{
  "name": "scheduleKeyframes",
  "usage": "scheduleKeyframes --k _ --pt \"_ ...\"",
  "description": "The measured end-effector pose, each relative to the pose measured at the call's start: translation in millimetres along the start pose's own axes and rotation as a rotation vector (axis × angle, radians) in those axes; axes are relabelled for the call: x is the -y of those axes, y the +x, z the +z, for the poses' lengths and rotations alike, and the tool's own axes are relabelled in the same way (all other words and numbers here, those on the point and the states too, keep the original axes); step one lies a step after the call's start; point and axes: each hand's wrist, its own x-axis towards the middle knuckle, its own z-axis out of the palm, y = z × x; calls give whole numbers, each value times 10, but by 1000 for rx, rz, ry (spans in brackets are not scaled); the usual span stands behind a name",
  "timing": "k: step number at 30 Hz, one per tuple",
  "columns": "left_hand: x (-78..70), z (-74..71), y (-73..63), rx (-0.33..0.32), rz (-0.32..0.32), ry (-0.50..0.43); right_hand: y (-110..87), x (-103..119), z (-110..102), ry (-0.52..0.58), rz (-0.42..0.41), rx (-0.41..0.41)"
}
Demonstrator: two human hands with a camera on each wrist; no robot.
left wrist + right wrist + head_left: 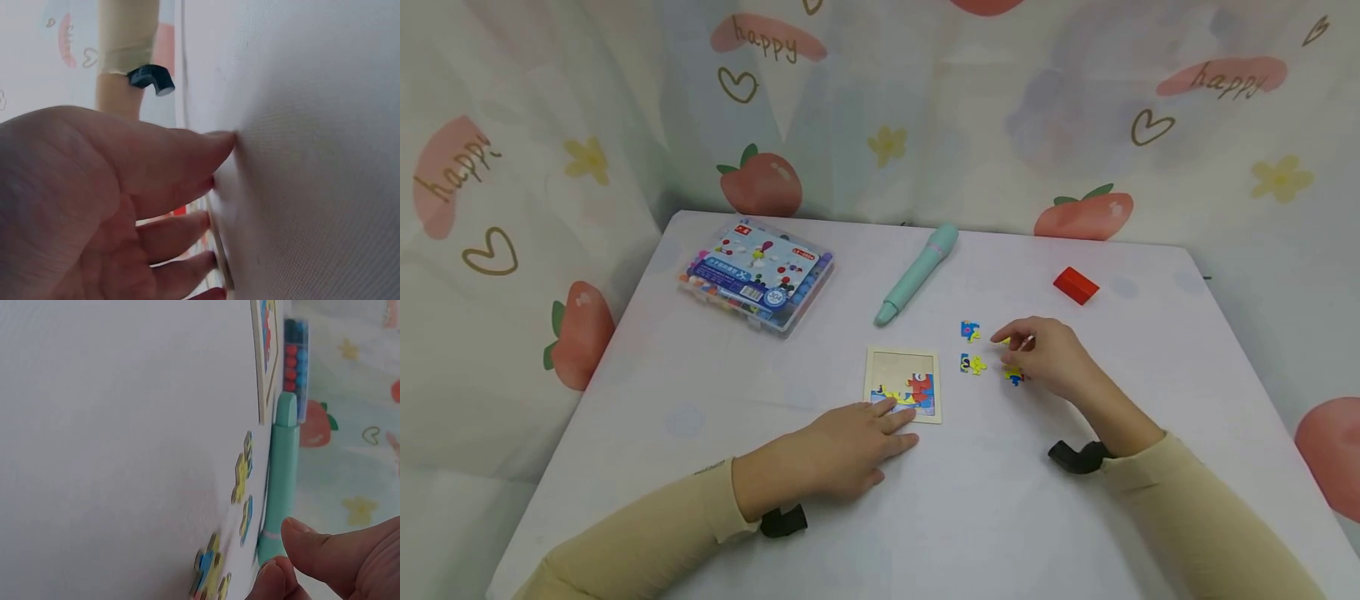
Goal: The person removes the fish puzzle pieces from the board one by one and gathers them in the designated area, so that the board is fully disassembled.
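A small wooden puzzle tray lies on the table, partly filled with red, blue and yellow pieces along its bottom and right side. My left hand rests at its lower left corner, fingers spread, some over the frame. To the tray's right, my right hand hovers over loose puzzle pieces, thumb and index finger apart. One yellow and blue piece and another lie left of its fingertips. Beneath the hand is a further piece, close by in the right wrist view. A small pale spot between its fingers is unclear.
A clear plastic case of colourful parts sits at the back left. The mint-green wand-shaped object lies behind the tray. A red block is at the back right. Patterned fabric hangs behind the table.
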Motion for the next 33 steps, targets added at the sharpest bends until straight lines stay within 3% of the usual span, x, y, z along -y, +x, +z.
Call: scheduleKeyframes --k 11,22,27,33 --pt "71 -10 31 -128 68 2 10 247 379 -18 -218 87" --pt "57 -8 64 -260 150 74 68 488 619 -33 -342 125" --pt "37 20 141 -204 150 114 90 560 669 -50 -371 135" --pt "22 50 193 -79 118 61 104 591 715 -70 -372 150"
